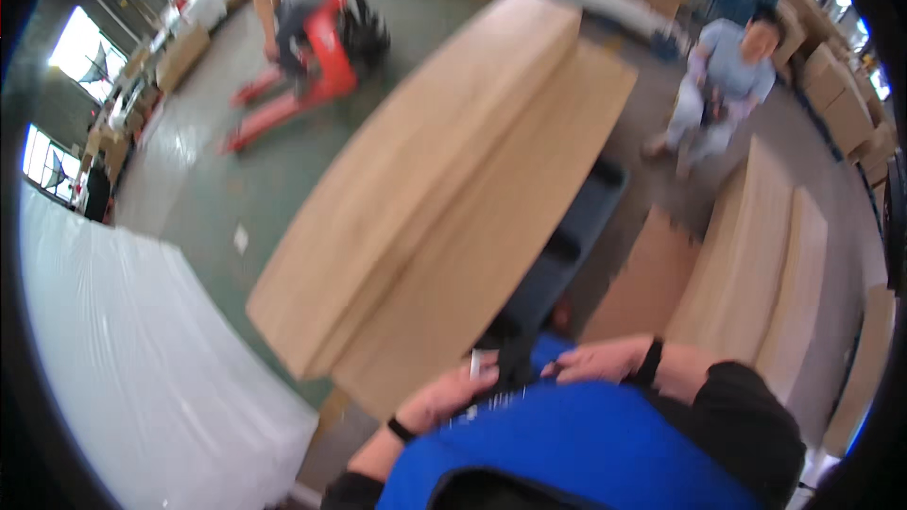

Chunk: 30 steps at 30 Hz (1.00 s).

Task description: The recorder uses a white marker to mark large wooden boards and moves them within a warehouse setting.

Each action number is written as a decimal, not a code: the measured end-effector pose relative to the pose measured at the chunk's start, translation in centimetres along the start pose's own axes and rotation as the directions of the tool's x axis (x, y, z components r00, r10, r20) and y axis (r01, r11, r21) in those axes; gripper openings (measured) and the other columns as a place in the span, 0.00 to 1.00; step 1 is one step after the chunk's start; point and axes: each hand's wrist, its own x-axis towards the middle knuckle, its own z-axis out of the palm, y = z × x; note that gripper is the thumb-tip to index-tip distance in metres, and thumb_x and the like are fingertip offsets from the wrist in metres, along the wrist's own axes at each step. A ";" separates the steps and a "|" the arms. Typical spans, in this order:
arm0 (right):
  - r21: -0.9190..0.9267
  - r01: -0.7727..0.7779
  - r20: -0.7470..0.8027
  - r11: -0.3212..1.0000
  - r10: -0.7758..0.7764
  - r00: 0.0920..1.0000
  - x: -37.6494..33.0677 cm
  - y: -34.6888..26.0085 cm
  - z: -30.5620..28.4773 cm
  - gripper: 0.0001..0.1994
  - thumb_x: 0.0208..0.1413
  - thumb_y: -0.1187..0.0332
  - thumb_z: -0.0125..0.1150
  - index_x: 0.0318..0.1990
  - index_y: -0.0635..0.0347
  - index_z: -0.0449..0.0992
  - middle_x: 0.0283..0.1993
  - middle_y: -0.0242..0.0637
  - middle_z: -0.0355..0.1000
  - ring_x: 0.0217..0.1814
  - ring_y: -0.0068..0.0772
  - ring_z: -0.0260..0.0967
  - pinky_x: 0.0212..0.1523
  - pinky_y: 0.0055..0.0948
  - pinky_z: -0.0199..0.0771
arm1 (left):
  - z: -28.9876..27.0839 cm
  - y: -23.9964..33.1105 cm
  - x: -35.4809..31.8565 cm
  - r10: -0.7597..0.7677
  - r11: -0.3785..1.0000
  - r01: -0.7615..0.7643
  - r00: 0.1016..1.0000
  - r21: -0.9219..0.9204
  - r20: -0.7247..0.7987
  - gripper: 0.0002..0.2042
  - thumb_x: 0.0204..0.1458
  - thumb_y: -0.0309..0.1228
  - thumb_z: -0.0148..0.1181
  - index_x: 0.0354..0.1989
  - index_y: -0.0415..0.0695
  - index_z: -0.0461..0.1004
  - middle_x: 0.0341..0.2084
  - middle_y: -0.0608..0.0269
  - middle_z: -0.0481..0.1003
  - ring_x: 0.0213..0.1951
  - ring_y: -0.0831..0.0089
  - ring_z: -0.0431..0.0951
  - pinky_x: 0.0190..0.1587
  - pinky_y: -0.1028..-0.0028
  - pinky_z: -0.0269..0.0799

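Observation:
My left hand [455,389], with a black band at the wrist, is in front of my blue apron [557,444]. Its fingers look bent, and a small white piece [476,363] stands up at the fingertips; blur hides what it is. My right hand [605,359], also banded in black, lies against the apron's upper edge. Something small and dark is by its fingertips, but the grip is smeared. Just beyond both hands, long light wood-coloured boards [444,161] lie in a stack, the lower one sticking out to the right, on a dark pallet [567,250].
More boards [746,255] lie at right beside a brown sheet [642,274]. White wrapped goods [142,349] stand at left. A person is next to a red pallet truck [326,61] at the far left; another person [723,85] sits low at the far right. Cartons [836,94] line the right side.

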 end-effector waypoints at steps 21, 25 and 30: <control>0.725 0.424 -0.673 0.543 0.429 0.602 -5.5 8.8 8.2 0.16 0.59 0.68 0.58 0.50 0.64 0.64 0.21 0.29 0.63 0.17 0.19 0.57 0.19 0.21 0.60 | -1.6 1.1 -0.5 -0.300 0.803 0.284 0.952 -0.524 0.057 0.18 0.60 0.27 0.52 0.58 0.35 0.62 0.48 0.54 0.74 0.47 0.71 0.78 0.51 0.72 0.74; 0.756 0.419 -0.627 0.503 0.372 0.684 -4.8 8.4 6.0 0.16 0.58 0.68 0.60 0.50 0.64 0.66 0.22 0.28 0.64 0.17 0.17 0.57 0.18 0.18 0.57 | -1.3 1.8 1.1 -0.326 0.823 0.276 0.945 -0.497 -0.015 0.16 0.61 0.29 0.51 0.56 0.36 0.63 0.45 0.56 0.74 0.41 0.72 0.79 0.46 0.75 0.76; 0.761 0.307 -0.533 0.572 0.281 0.798 -3.0 4.3 4.3 0.16 0.57 0.71 0.59 0.51 0.66 0.66 0.26 0.29 0.63 0.18 0.17 0.61 0.18 0.17 0.60 | -2.0 2.4 2.7 -0.404 0.813 0.346 0.915 -0.469 -0.024 0.11 0.63 0.31 0.49 0.50 0.39 0.65 0.33 0.61 0.75 0.29 0.75 0.76 0.32 0.77 0.75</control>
